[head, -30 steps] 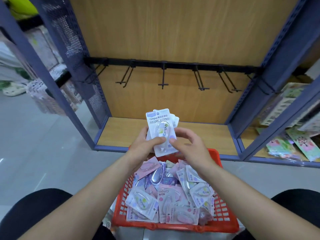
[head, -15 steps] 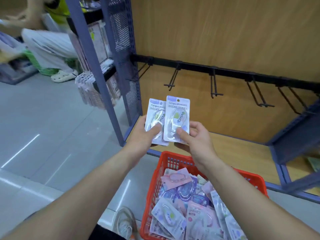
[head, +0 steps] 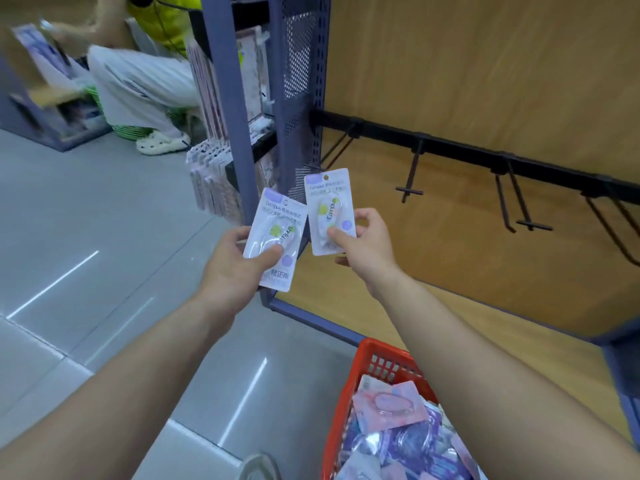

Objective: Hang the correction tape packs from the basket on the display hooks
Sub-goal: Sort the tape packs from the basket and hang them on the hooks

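Note:
My left hand [head: 230, 268] grips a white correction tape pack [head: 275, 239], tilted right, thumb on its front. My right hand [head: 365, 242] pinches a second white pack [head: 330, 209] by its lower edge, held upright just below the leftmost display hook [head: 337, 150]. Along the wooden back panel runs a black rail [head: 460, 152] with several bare hooks, one of them [head: 412, 174] to the right of my hands. The red basket [head: 349, 393] at the bottom holds several more pink and purple packs [head: 391, 410].
A blue perforated metal upright [head: 298, 98] stands right behind the packs. The wooden shelf floor [head: 450, 306] lies below the hooks. A seated person in white trousers [head: 138, 84] is at the far left on the grey tiled floor. A shoe [head: 258, 467] shows at the bottom edge.
The stack held together over the basket has been split into one pack per hand. Both hands rose and spread apart while my view turned left and the basket slid to the bottom right.

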